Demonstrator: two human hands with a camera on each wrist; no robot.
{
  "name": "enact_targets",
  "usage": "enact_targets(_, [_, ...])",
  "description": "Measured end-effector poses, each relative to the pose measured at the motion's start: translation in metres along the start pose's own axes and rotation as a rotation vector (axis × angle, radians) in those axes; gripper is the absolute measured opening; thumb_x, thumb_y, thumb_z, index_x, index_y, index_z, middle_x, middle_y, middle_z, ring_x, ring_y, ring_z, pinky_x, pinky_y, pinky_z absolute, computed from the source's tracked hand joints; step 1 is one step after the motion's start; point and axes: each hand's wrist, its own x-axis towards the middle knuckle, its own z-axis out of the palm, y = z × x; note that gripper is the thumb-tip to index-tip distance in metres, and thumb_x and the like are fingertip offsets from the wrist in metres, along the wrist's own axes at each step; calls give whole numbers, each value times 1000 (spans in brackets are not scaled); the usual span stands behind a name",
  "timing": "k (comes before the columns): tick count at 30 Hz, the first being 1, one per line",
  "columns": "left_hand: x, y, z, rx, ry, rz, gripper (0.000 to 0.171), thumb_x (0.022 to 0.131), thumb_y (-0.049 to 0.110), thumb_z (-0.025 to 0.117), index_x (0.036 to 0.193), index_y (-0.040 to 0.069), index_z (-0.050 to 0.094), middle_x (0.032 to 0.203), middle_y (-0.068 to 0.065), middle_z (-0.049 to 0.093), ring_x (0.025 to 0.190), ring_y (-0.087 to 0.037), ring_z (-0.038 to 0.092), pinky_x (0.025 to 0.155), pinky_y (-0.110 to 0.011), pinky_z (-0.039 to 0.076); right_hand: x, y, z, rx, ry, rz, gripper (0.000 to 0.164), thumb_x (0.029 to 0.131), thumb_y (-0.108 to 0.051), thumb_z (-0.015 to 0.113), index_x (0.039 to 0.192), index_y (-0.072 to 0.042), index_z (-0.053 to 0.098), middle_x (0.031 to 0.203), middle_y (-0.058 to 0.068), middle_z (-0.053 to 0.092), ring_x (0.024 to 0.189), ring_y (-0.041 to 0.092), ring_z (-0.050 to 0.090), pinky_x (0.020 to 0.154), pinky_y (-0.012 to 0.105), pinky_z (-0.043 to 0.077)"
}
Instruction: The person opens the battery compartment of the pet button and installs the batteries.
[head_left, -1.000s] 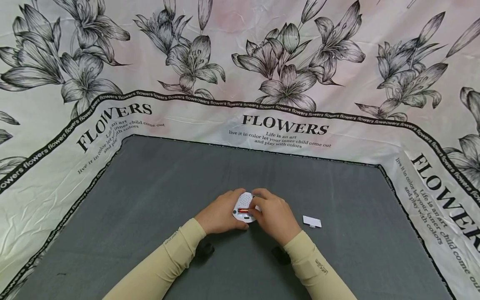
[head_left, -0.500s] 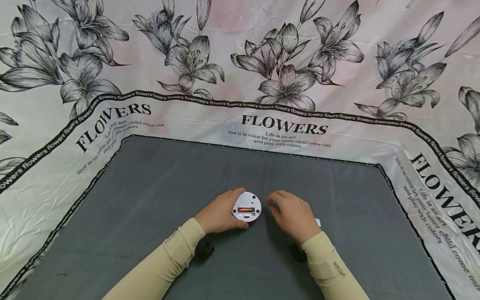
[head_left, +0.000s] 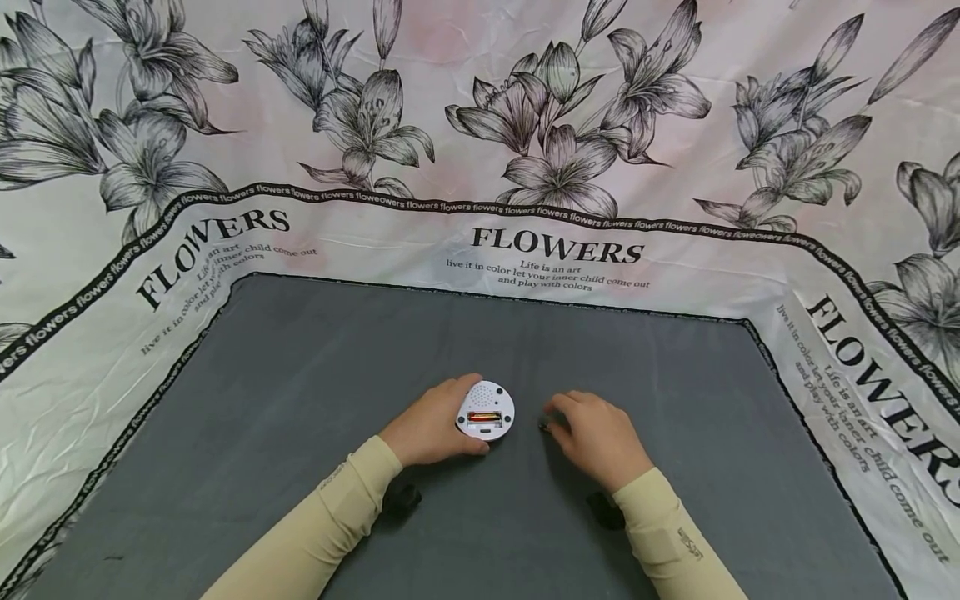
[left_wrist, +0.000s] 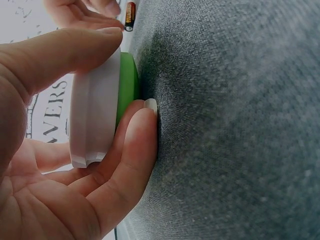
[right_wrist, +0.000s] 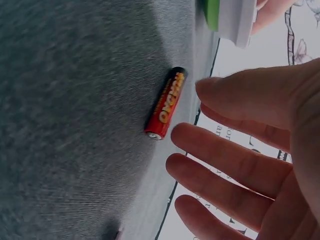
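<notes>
My left hand (head_left: 431,423) grips a round white device (head_left: 474,402) by its rim, between thumb and fingers. Small holes and dark round feet mark its upturned face, where an uncovered battery compartment holds a red battery (head_left: 484,417). Its green side (left_wrist: 128,82) faces the grey cloth. To the right, my right hand (head_left: 600,437) hovers with fingers loosely bent and apart. Just off those fingertips, a loose red and black battery (right_wrist: 166,104) is at the cloth, nothing pinching it. From the head, only its dark end shows beside the thumb.
The grey cloth (head_left: 360,350) covers the work surface, bordered by a white band with flower print and lettering (head_left: 558,246). Dark blocks sit under both wrists, a left one (head_left: 402,502) and a right one (head_left: 606,510).
My right hand has left the device's battery compartment and moved right, over the white cover, which is now hidden. A loose battery end has appeared by its fingers. The left hand keeps its grip.
</notes>
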Motion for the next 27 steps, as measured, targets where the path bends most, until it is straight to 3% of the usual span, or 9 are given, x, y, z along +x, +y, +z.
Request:
enact_targets(7, [0,-2,-1,14,4,5,100,83,32,95,164,8,42,147,-15,61,126,-26,61,107,-48,51,2,-2,3,2,-38,1,14,87,-12,89,94,-19,78,85,-4,69,75,14,62,66,37,54])
enact_targets(11, [0,-1,-1,16,-3,7,99,83,32,95,164,8,42,146,-15,61,125,-26,62,106,-47,51,1,-1,6,-3,-53,-2,14,88,-11,89,90,-19,78,84,-3,67,75,14,62,67,37,54])
enact_targets(27, [-2,-2,1,-3,-5,-1,98,84,32,94,164,11,42,145,-14,61,121,-26,61,104,-48,51,7,-12,1,9,55,-105,13,89,-14,90,95,-21,80,84,-6,67,78,13,63,69,36,56])
